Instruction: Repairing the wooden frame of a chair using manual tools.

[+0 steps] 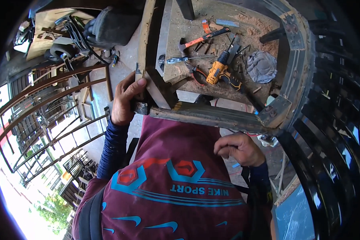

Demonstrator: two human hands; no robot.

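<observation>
My left hand [126, 97] is closed around the near left corner of a wooden chair frame [212, 114], thumb resting on top by the upright left rail. Just right of the thumb, a wooden corner block [159, 89] lies diagonally across the inside of that corner. Below the front rail, toward its right end, my right hand [241, 149] hangs apart from the wood. Its fingers are curled in against the thumb, and whatever they may hold is hidden. Another corner block [275, 112] is fixed with a screw at the near right corner.
Inside the frame, a worktop [180, 84] carries a yellow cordless drill [218, 73], an orange-handled hammer [204, 40], a screwdriver [178, 60], pliers [199, 76], a grey cloth [262, 67] and wood shavings [260, 28]. Black curved slats [328, 120] rise at right. Metal frames [52, 96] stand left.
</observation>
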